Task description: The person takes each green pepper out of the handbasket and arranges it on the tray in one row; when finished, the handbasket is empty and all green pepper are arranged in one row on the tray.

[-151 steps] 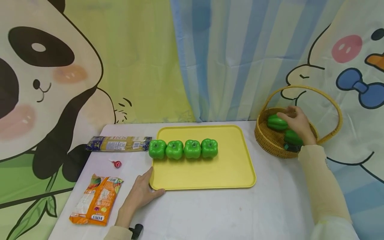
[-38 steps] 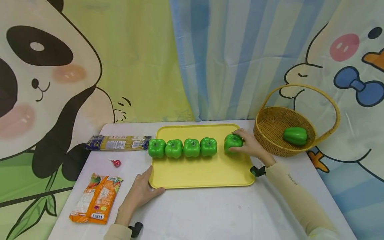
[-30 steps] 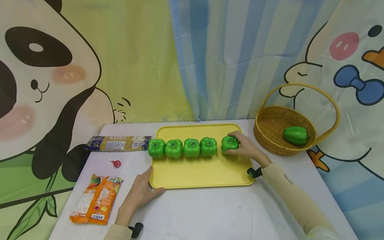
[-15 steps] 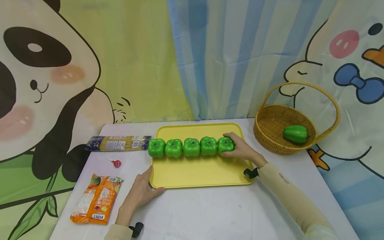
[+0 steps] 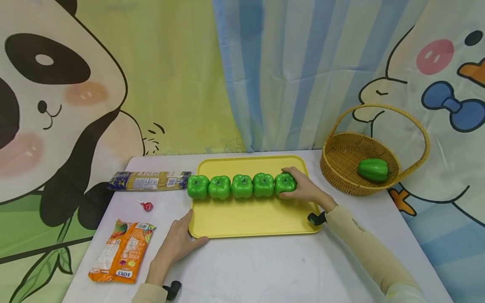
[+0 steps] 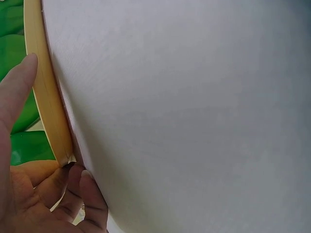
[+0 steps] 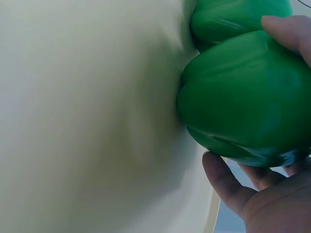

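On the yellow tray [image 5: 250, 219] several green bell peppers stand upright in a row, stems up. My right hand [image 5: 305, 188] grips the bell pepper [image 5: 285, 183] at the right end, thumb on the near side and fingers on the far side. In the right wrist view this bell pepper [image 7: 248, 97] touches or nearly touches its neighbour [image 7: 238, 19]. My left hand [image 5: 177, 243] holds the tray's near left corner. In the left wrist view, the thumb lies against the rim [image 6: 46, 92] and the other fingers bend at the corner.
A wicker basket [image 5: 342, 179] with a tall handle stands right of the tray, with one bell pepper [image 5: 373, 170] lying in it. Left of the tray lie a pack of dried noodles [image 5: 151, 181], a red lollipop [image 5: 147, 206] and an orange snack bag [image 5: 123, 252].
My right hand took a bell pepper from the basket and slid it left along the tray to the row's end. Over the last half second nothing visibly moves. My left hand stays put.
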